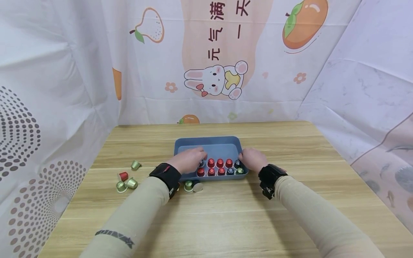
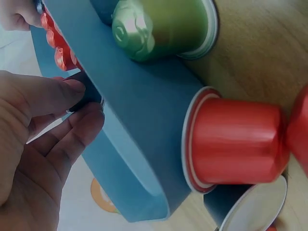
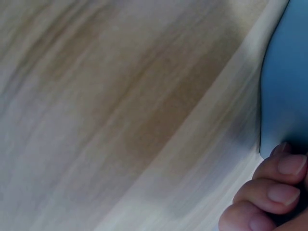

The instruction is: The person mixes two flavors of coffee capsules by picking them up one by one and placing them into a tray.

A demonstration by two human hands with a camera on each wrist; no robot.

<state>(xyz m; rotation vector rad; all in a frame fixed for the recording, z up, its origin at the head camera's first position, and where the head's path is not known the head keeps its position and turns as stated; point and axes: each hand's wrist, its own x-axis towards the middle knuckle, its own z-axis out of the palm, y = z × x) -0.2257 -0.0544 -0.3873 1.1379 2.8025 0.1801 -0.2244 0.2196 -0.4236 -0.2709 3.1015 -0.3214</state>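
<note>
My left hand [image 1: 188,160] is over the left half of a blue tray [image 1: 209,139]. In the left wrist view its thumb and fingers pinch a dark coffee capsule [image 2: 89,94] just inside the tray wall. Red capsules [image 1: 220,163] stand in two rows along the tray's near side, with a dark blue capsule [image 1: 230,171] and a green capsule [image 1: 240,171] at the right end of the front row. At the right rim my right hand [image 1: 254,158] grips the tray with curled fingers. Its thumb is hidden in the right wrist view.
Just outside the tray's near wall lie a green capsule [image 1: 188,186], a tipped capsule with a pale lid [image 1: 198,187] and a red capsule [image 2: 236,142]. Farther left on the wooden table [image 1: 226,222] are several green capsules [image 1: 132,183] and a red one [image 1: 123,176].
</note>
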